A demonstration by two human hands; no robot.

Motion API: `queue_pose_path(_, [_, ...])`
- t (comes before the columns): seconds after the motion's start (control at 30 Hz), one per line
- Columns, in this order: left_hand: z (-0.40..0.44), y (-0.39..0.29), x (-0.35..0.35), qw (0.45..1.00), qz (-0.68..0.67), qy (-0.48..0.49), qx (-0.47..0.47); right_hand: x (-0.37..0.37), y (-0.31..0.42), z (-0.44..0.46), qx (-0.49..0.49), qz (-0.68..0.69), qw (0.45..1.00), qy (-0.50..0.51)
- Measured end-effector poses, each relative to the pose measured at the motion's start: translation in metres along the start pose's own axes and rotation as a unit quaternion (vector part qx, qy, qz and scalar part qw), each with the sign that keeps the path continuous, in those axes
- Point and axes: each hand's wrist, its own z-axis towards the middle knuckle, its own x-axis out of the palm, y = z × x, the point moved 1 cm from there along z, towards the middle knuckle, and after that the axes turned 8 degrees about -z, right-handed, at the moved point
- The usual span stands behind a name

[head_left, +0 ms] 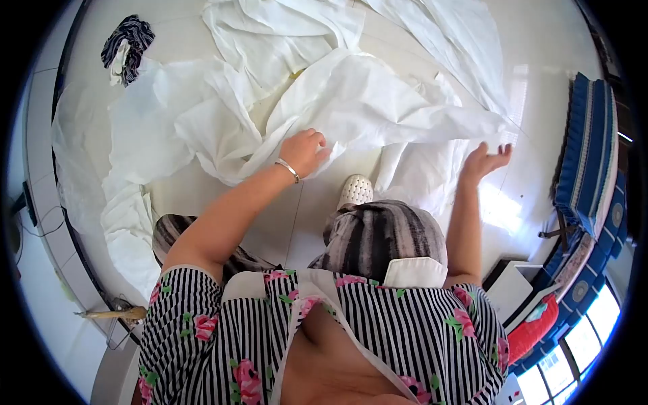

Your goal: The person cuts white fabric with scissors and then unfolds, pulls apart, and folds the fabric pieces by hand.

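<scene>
A long white cloth lies crumpled and spread over the tiled floor in front of me. My left hand, with a bracelet at the wrist, is at the cloth's near edge, its fingers curled in; whether they pinch the fabric is too small to tell. On the right, my right hand is raised beside the cloth's right end, palm up with the fingers apart and nothing in them. A small white folded piece rests on my knee.
A dark striped cloth bundle lies at the upper left. Blue cushioned seating lines the right side, with a white box and a red item near it. A wooden-handled tool is at lower left. My shoe shows between my hands.
</scene>
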Motion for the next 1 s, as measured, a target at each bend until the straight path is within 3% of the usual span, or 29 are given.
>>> queue_pose_path(0.03, [-0.006,-0.005,0.005,0.997,0.039,-0.06,0.029,-0.001,0.0,-0.025,-0.017,0.045,0.999,-0.009])
queue_pose_path(0.07, [-0.013,-0.011,0.013,0.988,0.077,-0.12,0.059,-0.003,-0.001,-0.053,-0.077,-0.038,0.996,0.019])
queue_pose_path(0.1, [-0.014,-0.009,0.023,0.981,0.108,-0.138,0.079,-0.003,0.017,-0.082,-0.133,-0.018,0.988,0.081])
queue_pose_path(0.13, [-0.015,-0.007,0.032,0.973,0.14,-0.158,0.096,-0.001,0.029,-0.109,-0.123,0.01,0.964,0.237])
queue_pose_path(0.2, [-0.012,0.007,0.059,0.97,0.188,-0.115,0.107,0.015,0.051,-0.155,-0.273,0.046,0.9,0.337])
queue_pose_path(0.27, [-0.003,0.004,0.054,0.99,0.109,-0.056,0.076,0.025,0.068,-0.176,-0.313,0.024,0.874,0.371])
queue_pose_path(0.4, [-0.01,-0.011,0.018,1.0,-0.006,-0.02,0.024,0.056,0.07,-0.176,-0.356,0.048,0.861,0.36])
queue_pose_path(0.47, [-0.012,-0.013,0.006,0.998,-0.035,-0.055,0.001,0.061,0.077,-0.157,-0.387,0.109,0.837,0.372])
queue_pose_path(0.5, [-0.012,-0.012,0.002,0.996,-0.052,-0.074,-0.011,0.061,0.08,-0.151,-0.376,0.138,0.852,0.338])
queue_pose_path(0.6, [-0.005,-0.02,0.003,0.977,-0.156,-0.143,-0.02,0.058,0.094,-0.141,-0.351,0.095,0.836,0.41])
queue_pose_path(0.7, [-0.016,-0.058,-0.016,0.991,-0.129,-0.03,-0.007,0.078,0.103,-0.098,-0.474,0.098,0.81,0.331])
queue_pose_path(0.73, [-0.022,-0.067,-0.031,0.989,-0.145,-0.012,0.01,0.084,0.097,-0.071,-0.538,0.082,0.764,0.348])
queue_pose_path(0.77, [-0.029,-0.074,-0.052,0.986,-0.161,0.006,0.027,0.105,0.059,-0.045,-0.535,0.117,0.776,0.314])
queue_pose_path(0.8, [-0.036,-0.07,-0.068,0.983,-0.178,0.022,0.046,0.104,0.024,-0.003,-0.45,-0.076,0.826,0.329])
queue_pose_path(0.83, [-0.044,-0.041,-0.085,0.976,-0.155,-0.047,0.147,0.087,0.001,0.043,-0.405,-0.188,0.844,0.299])
queue_pose_path(0.87, [-0.061,-0.018,-0.113,0.968,-0.169,-0.088,0.165,0.067,-0.031,0.082,-0.369,-0.197,0.866,0.274])
queue_pose_path(0.9, [-0.07,0.035,-0.135,0.989,-0.065,-0.063,0.116,0.039,-0.051,0.111,-0.386,-0.301,0.834,0.255])
queue_pose_path(0.93, [-0.088,0.062,-0.164,0.976,0.107,-0.145,0.122,0.018,-0.081,0.136,-0.428,-0.246,0.848,0.193])
queue_pose_path(1.0, [-0.111,0.091,-0.225,0.979,0.153,-0.126,-0.053,-0.023,-0.114,0.162,-0.347,-0.398,0.83,0.181])
